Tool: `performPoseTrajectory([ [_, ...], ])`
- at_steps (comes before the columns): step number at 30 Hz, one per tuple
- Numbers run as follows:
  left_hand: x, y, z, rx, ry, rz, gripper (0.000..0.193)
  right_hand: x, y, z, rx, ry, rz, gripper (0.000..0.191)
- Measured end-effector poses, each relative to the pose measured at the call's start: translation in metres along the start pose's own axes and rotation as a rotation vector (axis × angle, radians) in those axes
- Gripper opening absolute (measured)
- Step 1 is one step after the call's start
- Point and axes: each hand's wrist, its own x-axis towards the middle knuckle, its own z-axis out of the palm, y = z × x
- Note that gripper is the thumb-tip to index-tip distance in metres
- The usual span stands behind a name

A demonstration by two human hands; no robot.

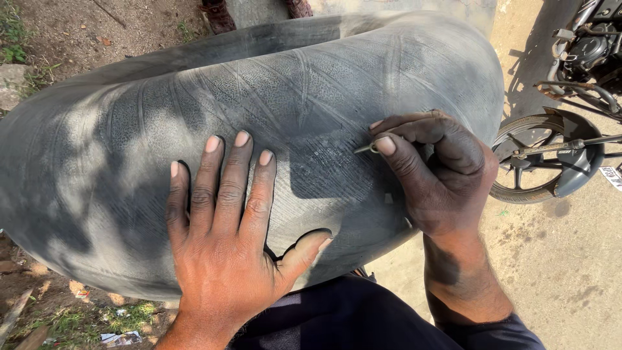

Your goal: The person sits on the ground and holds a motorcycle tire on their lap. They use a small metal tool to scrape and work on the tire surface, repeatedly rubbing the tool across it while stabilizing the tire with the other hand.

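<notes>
A large grey inflated rubber inner tube [311, 97], ribbed and dusty, is filling most of the frame from the left edge to the upper right, its lower edge curving down toward the person's dark-trousered lap [337, 317] at bottom centre. The left hand [227, 240] is lying flat on the tube at lower centre, fingers spread wide and thumb hooking over the tube's lower edge, holding nothing. The right hand [434, 175], right of centre, is pinching a small thin metal tool [365, 148] between thumb and forefinger, the tip touching the rubber just beside a patch of fine scratch lines.

Open rubber is stretching away to the upper left and above both hands. To the right the tube's edge is dropping off toward bare sandy ground [564, 259], where a black motorcycle's wheel [544, 159] is standing near the tube's side. Another person's brown shoes [220, 14] are showing at the top edge, beyond the tube. Dirt and sparse grass [97, 317] are lying at lower left.
</notes>
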Motion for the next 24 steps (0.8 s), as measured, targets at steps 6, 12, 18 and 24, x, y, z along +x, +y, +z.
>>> performPoseTrajectory([
  [6, 0.001, 0.000, -0.001, 0.009, -0.009, -0.007, 0.090, 0.000, 0.002, 0.001, 0.028, -0.085, -0.101, 0.008],
  [12, -0.001, 0.000, 0.001, 0.000, -0.006, -0.002, 0.092, -0.001, -0.005, 0.005, -0.096, -0.037, -0.236, 0.012],
  [18, -0.005, -0.002, 0.001, 0.019, -0.012, 0.002, 0.095, -0.007, -0.010, 0.007, -0.179, 0.056, -0.167, 0.012],
  [24, -0.006, -0.001, 0.004, -0.004, 0.008, 0.016, 0.095, -0.008, -0.002, 0.008, -0.079, 0.063, -0.269, 0.008],
])
